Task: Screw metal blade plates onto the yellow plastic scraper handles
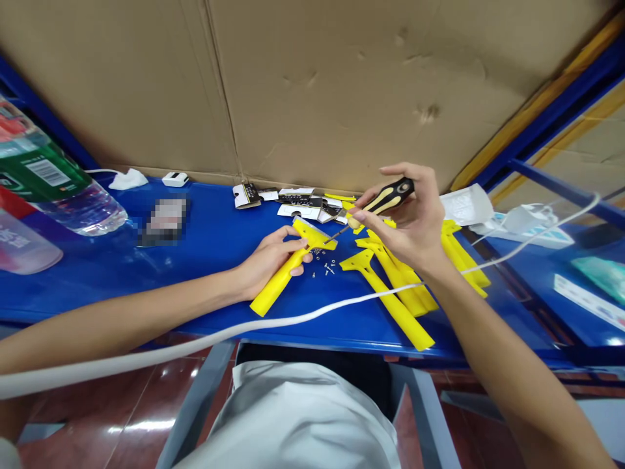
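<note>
My left hand is closed around the neck of a yellow scraper, whose wide head points away from me. A screwdriver with a black and cream handle is gripped in my right hand. Its shaft slants down to the left, and the tip is at the scraper head; I cannot tell whether it sits in a screw. Loose small screws and nuts lie on the blue table just beside the scraper. More yellow scrapers are piled below and right of my right hand.
Small black and white boxes lie against the cardboard wall. Large bottles stand at the left, near a blurred-out flat item and a white plug. A white cable crosses in front of both arms. White packaging lies right.
</note>
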Tool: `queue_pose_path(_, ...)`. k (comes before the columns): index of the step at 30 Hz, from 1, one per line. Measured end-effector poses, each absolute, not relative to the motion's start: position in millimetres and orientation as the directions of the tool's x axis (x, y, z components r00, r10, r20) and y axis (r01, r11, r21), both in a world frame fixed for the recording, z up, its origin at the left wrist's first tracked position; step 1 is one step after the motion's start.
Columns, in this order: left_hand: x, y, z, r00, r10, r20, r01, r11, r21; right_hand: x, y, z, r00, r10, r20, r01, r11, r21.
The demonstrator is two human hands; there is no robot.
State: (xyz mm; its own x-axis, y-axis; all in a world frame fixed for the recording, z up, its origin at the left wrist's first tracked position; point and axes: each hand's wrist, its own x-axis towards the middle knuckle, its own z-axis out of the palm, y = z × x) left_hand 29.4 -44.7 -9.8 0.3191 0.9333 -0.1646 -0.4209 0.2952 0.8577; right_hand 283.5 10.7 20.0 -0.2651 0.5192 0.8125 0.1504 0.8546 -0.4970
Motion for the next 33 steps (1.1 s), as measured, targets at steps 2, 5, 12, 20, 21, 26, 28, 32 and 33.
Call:
queue_pose_path(2, 29.1, -44.5, -10.4, 0.318, 0.935, -0.159, -0.431, 0.292, 0.854, 283.5, 9.4, 22.3, -0.303, 0.537, 0.787, 0.101, 0.84, -0.534)
queue_pose_path(5, 28.5, -43.8, -11.0, 0.317, 0.935, -0.158, -0.436, 0.292, 0.851, 283.3, 9.4, 24.2, -0.33, 0.541, 0.773, 0.046, 0.827, -0.56)
queue_pose_path(12, 27.7, -42.8, -11.7, 0.328, 0.931, -0.159, -0.433, 0.297, 0.851, 282.9, 11.3, 21.1, -0.263, 0.518, 0.814, 0.135, 0.855, -0.501)
queue_pose_path(20, 28.3, -43.4, -11.5, 0.327, 0.931, -0.16, -0.435, 0.299, 0.849, 284.0, 14.9, 18.9, -0.311, 0.501, 0.808, 0.129, 0.864, -0.486)
queue_pose_path(21, 28.5, -43.9, -11.0, 0.33, 0.93, -0.163, -0.432, 0.302, 0.85, 284.6, 15.7, 18.3, -0.299, 0.488, 0.82, 0.138, 0.873, -0.469)
queue_pose_path(26, 28.3, -45.1, -9.2, 0.338, 0.928, -0.159, -0.434, 0.303, 0.849, 281.7, 13.6, 18.8, -0.318, 0.463, 0.827, 0.126, 0.885, -0.447)
queue_pose_path(28, 27.7, -44.8, -8.9, 0.339, 0.929, -0.149, -0.444, 0.298, 0.845, 280.5, 13.5, 18.5, -0.336, 0.473, 0.814, 0.114, 0.879, -0.464)
queue_pose_path(32, 27.0, -44.8, -8.1, 0.338, 0.93, -0.146, -0.452, 0.296, 0.842, 282.7, 17.4, 15.7, -0.305, 0.468, 0.829, 0.119, 0.883, -0.455)
queue_pose_path(33, 27.0, -45.0, -7.9, 0.341, 0.928, -0.149, -0.447, 0.299, 0.843, 283.3, 17.8, 15.5, -0.294, 0.456, 0.84, 0.123, 0.89, -0.44)
